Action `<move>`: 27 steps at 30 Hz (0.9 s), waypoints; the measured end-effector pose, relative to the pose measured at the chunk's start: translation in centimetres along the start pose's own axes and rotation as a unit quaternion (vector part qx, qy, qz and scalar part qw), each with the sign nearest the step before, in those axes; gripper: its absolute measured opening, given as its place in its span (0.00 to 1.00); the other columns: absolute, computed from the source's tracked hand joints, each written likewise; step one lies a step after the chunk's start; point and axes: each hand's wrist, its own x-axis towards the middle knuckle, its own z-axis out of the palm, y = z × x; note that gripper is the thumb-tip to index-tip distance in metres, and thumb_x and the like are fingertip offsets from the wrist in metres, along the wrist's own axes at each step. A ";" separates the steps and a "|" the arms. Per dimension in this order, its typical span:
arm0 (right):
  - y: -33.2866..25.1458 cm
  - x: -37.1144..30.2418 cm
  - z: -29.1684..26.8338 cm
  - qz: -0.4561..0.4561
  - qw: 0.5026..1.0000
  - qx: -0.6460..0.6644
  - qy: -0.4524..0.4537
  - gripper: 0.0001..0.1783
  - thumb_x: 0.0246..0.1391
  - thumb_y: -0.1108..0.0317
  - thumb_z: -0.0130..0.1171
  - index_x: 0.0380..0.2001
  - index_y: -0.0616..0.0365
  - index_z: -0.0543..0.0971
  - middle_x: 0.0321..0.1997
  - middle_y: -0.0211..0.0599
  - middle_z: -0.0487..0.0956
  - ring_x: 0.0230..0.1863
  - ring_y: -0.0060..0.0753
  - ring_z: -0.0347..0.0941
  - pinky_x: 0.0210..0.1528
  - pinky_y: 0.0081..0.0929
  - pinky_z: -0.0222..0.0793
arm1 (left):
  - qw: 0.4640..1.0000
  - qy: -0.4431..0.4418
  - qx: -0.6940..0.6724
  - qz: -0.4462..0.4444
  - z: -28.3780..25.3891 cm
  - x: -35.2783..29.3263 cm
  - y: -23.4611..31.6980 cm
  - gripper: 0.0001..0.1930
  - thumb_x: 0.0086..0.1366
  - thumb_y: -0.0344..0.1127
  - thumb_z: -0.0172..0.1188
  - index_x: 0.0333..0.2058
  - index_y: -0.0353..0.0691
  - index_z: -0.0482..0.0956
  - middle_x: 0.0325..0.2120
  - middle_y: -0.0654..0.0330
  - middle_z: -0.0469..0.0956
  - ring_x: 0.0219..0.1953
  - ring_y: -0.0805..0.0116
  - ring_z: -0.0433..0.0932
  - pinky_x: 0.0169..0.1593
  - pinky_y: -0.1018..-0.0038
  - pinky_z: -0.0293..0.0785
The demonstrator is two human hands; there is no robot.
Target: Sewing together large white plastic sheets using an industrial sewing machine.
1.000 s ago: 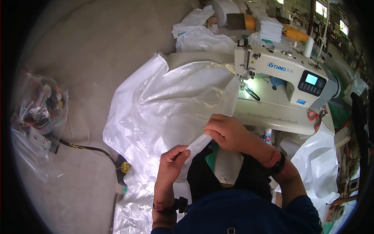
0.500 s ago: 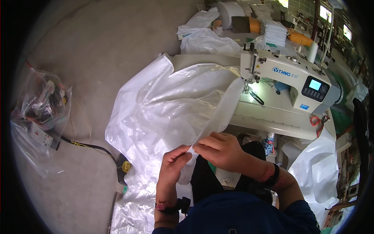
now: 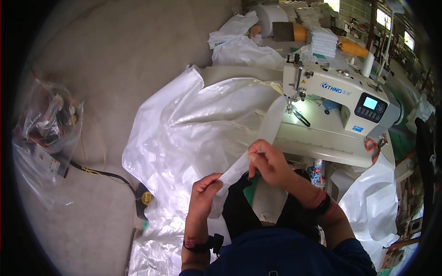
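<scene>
A large glossy white plastic sheet (image 3: pixel 202 119) spreads from the sewing machine (image 3: pixel 334 89) down over my left side. Its folded edge runs from under the needle area toward my lap. My left hand (image 3: pixel 205 191) pinches the near end of this edge between thumb and fingers. Farther up the same edge is my right hand (image 3: pixel 268 162), its fingers curled closed against the sheet's border; the fingertips are partly hidden. Dark thread snips (image 3: pixel 301 119) lie on the machine bed, beside the lit needle area.
Red-handled scissors (image 3: pixel 371 145) rest at the table's right end. More white sheeting (image 3: pixel 370 202) hangs below them. Stacked white sheets (image 3: pixel 323 41) and a big white roll (image 3: pixel 270 19) stand behind. A clear bag of electrical parts (image 3: pixel 50 124) and a black cable (image 3: pixel 103 171) are at left.
My right hand has moved up and away from my left hand, along the folded edge. My left hand keeps its pinch in nearly the same place.
</scene>
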 end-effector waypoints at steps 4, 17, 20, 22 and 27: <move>1.0 -0.9 0.0 -0.073 0.995 -0.013 0.065 0.03 0.60 0.73 0.49 0.36 0.59 0.70 0.33 0.31 0.73 0.22 0.20 0.72 0.25 0.20 0.67 | 0.999 0.032 0.004 -0.016 0.4 0.4 -0.2 0.12 0.62 0.28 0.54 0.43 0.32 0.80 0.30 0.64 0.79 0.30 0.80 0.74 0.35 0.82 0.69; 1.3 -0.1 2.1 -0.290 0.926 -0.240 -0.020 0.04 0.56 0.73 0.52 0.36 0.58 0.74 0.37 0.33 0.78 0.30 0.29 0.77 0.27 0.23 0.71 | 0.997 -0.008 -0.057 -0.048 -0.7 1.1 -2.1 0.13 0.60 0.26 0.54 0.43 0.30 0.79 0.31 0.62 0.79 0.31 0.77 0.75 0.38 0.81 0.70; 0.8 -0.6 2.3 -0.006 0.990 0.035 -0.134 0.08 0.62 0.70 0.48 0.43 0.57 0.72 0.36 0.42 0.78 0.30 0.30 0.79 0.29 0.22 0.71 | 0.999 0.019 -0.040 -0.031 -1.0 1.0 -2.9 0.13 0.58 0.24 0.56 0.42 0.31 0.80 0.31 0.64 0.79 0.31 0.78 0.75 0.36 0.82 0.70; 2.4 -0.3 2.9 -0.081 0.990 -0.050 -0.105 0.07 0.61 0.71 0.47 0.41 0.57 0.71 0.33 0.44 0.78 0.25 0.37 0.76 0.29 0.26 0.71 | 0.999 0.015 -0.019 -0.041 0.4 0.7 -2.0 0.11 0.58 0.24 0.57 0.41 0.31 0.80 0.30 0.64 0.79 0.29 0.78 0.75 0.35 0.82 0.70; 3.4 0.4 -3.7 -0.069 0.752 -0.653 -0.060 0.10 0.53 0.66 0.53 0.37 0.58 0.72 0.18 0.41 0.75 0.21 0.44 0.75 0.24 0.43 0.69 | 0.943 0.011 0.297 0.149 -0.6 1.0 -3.9 0.07 0.59 0.25 0.60 0.37 0.33 0.81 0.27 0.60 0.80 0.27 0.78 0.75 0.32 0.81 0.70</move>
